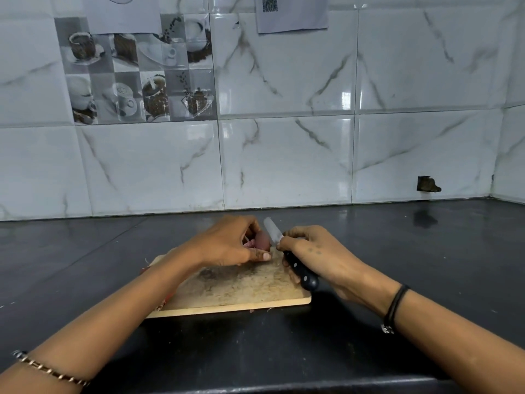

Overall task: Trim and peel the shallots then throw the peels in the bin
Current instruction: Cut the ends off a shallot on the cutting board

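Since the step in hand appears to be trimming, both hands meet over the far edge of the cutting board point(241, 288), which lies on the dark counter point(85, 265), closer to its front edge than to the tiled wall point(284, 155)

- Shallot point(262, 241): one bulb, held over the board's far edge, right of its middle. It is small, rounded and a dull reddish brown. The part that shows seems to have its skin on, though blur hides the detail.
- Left hand point(227, 243): fingers curled over the shallot with the thumb on its near side. The bulb's right end is left bare, probably to steady it and offer that end to the blade.
- Right hand point(315, 251): closed round the knife point(301, 273), high on its black riveted handle with the fingertips at the root of the blade. This short hold probably serves close, controlled paring. The blade rises away toward the wall, just beside the bare end of the shallot. Whether steel touches skin cannot be told.
- Loose peel point(247, 245): pale pink shreds under the left fingers, beside the bulb.
- Reddish scraps point(167, 300): at the board's left edge near its front corner, partly hidden by the left forearm and probably dropped there until disposal.
- Bin: not in view
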